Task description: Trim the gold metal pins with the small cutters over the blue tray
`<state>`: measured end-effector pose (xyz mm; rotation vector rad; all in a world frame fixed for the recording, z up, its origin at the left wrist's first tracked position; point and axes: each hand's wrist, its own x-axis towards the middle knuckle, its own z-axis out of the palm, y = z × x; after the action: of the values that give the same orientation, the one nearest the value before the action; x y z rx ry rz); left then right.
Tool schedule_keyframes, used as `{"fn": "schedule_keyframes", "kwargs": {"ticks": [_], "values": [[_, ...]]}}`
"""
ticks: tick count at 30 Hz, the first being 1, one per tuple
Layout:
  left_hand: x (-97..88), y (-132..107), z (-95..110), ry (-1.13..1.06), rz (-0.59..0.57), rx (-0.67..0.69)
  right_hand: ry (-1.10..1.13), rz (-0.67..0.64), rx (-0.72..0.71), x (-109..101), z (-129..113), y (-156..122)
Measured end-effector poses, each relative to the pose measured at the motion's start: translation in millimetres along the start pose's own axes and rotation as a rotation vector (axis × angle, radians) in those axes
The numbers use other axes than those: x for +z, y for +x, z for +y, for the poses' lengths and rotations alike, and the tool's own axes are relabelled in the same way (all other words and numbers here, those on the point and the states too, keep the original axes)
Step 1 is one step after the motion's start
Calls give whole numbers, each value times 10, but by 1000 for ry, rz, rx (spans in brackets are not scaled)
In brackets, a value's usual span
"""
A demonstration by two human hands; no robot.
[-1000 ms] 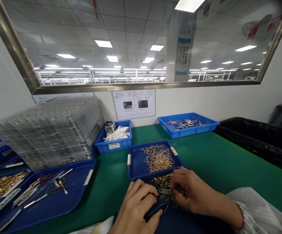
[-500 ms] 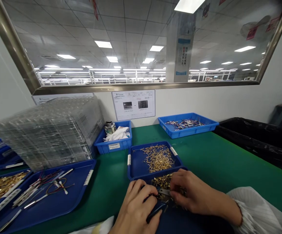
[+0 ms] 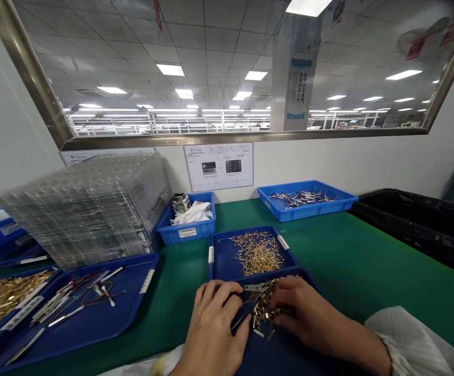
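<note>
My left hand is closed round the dark blue handles of small cutting pliers, whose metal jaws point right over a near blue tray. My right hand lies beside the jaws, its fingers curled into a heap of small gold metal pins in that tray; what it pinches is too small to make out. A white sleeve covers my right forearm. Just beyond stands a second blue tray holding more gold pins.
A stack of clear plastic trays stands at the left. In front of it lies a large blue tray with tweezers and wires. Small blue bins line the wall. A black-lined bin borders the green mat's right side.
The view has tilted down a little. Both hands have shifted slightly, and the plier jaws now show more plainly above the gold pins.
</note>
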<state>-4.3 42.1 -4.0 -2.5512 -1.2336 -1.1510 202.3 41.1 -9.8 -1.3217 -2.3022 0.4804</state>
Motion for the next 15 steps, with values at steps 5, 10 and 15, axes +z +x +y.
{"fn": "schedule_keyframes", "kwargs": {"ticks": [5,10,15], "values": [[-10,3,-2,-1,-13,-2,71,59,-29,53,61,47],[1,-4,-22,-30,-72,14,144,137,-54,58,69,62],[43,-30,-13,-128,-72,39,223,227,-55,57,34,55]]}}
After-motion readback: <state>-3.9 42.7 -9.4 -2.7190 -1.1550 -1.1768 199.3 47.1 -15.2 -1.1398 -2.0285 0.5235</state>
